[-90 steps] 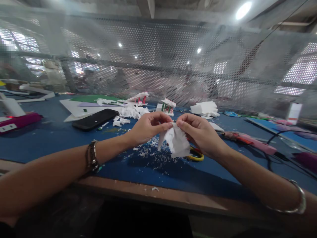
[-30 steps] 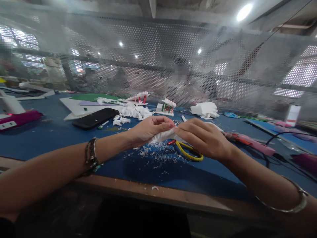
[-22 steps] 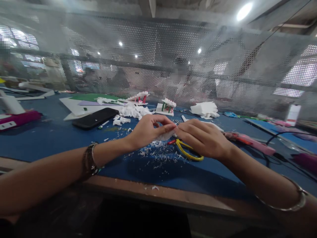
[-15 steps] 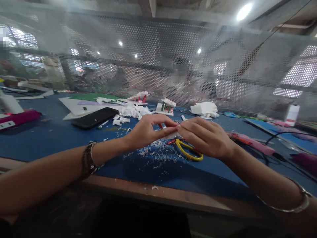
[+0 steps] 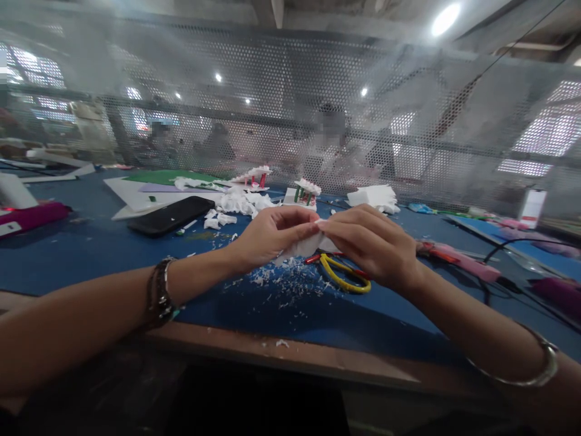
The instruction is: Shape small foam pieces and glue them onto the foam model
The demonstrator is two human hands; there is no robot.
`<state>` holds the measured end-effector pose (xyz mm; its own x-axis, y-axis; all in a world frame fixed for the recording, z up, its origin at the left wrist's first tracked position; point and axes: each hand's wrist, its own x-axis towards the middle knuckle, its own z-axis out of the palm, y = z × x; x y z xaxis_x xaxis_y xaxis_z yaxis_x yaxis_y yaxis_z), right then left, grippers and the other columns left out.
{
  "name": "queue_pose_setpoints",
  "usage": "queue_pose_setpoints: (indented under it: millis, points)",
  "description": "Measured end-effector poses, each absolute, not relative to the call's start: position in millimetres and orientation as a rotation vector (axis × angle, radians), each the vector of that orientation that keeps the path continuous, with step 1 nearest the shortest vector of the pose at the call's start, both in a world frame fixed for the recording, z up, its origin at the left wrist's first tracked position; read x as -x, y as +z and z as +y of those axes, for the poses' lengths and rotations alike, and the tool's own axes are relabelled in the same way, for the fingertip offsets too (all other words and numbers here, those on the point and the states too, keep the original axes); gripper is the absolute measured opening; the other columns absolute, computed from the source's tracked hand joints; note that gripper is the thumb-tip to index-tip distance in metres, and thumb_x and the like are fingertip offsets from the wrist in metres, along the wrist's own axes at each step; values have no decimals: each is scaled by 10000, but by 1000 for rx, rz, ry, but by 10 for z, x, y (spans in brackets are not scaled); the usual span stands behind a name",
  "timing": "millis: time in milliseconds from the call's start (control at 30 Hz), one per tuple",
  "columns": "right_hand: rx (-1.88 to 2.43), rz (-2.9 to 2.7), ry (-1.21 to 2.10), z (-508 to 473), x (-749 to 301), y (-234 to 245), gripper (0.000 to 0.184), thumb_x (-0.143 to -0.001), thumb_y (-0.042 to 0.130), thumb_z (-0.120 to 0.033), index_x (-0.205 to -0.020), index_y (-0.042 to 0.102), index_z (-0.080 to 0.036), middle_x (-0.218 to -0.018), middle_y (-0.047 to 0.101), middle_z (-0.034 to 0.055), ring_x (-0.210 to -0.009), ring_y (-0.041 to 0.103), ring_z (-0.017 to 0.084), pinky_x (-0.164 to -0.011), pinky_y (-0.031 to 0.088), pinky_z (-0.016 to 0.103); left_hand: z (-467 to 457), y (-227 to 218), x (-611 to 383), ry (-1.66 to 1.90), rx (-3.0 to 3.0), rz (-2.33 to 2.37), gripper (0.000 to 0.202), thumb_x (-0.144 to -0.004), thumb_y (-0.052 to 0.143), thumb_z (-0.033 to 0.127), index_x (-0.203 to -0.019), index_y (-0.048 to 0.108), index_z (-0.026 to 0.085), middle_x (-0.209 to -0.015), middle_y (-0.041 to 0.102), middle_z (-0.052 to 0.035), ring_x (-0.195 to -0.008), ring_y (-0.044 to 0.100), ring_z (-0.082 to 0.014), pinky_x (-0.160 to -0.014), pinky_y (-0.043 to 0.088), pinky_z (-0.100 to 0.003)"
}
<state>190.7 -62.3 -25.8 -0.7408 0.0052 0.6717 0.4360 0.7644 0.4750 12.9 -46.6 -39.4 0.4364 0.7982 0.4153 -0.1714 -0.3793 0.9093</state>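
Observation:
Between my two hands is a small piece of white paper, partly hidden by the fingers. My left hand pinches it from the left, thumb and fingertips together. My right hand closes on its right edge, fingers curled over it. Under my right hand, scissors with yellow-and-red handles lie on the blue table; their blades are hidden. Tiny white paper scraps are scattered below the hands. Behind the hands, crumpled white paper lies in a heap.
A black phone lies left, beside white and green sheets. Two small models with white tops stand at the back. A white stack sits behind my right hand. Right is a pink corded tool; a perforated screen rises behind.
More of the white paper shows between my hands now, hanging below the left fingertips. Both hands stay together, with the right fingers slightly shifted. The view has moved a little.

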Motion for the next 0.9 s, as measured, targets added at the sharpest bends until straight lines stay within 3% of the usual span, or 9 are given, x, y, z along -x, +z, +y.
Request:
queue_pose_setpoints:
  millis: [167,567,900]
  points:
    - [345,-2231,-807,-619,-1902,-287,223,-741,506,-81,-961,514,-119,-798,584,53,-765,508,118,-686,455,254,-424,-416,-135,1167,-1538,540,136,-621,614,244,-695,558,144,-563,522,48,-494,450,-42,-463,336,-151]
    - [524,-2250,-584,-644,-1827,-269,131,-758,504,-132,-873,564,-149,-742,628,22,-663,560,72,-600,439,184,-386,-394,-86,1007,-1605,551,43,-666,565,187,-645,561,149,-555,514,49,-482,436,-36,-455,314,-143]
    - [544,-2286,-869,-624,-1849,-267,112,-808,420,-163,-804,530,-146,-688,592,33,-642,497,110,-603,418,235,-346,-445,-115,1004,-1626,611,73,-657,580,211,-652,554,143,-553,509,45,-479,431,-38,-452,315,-153]
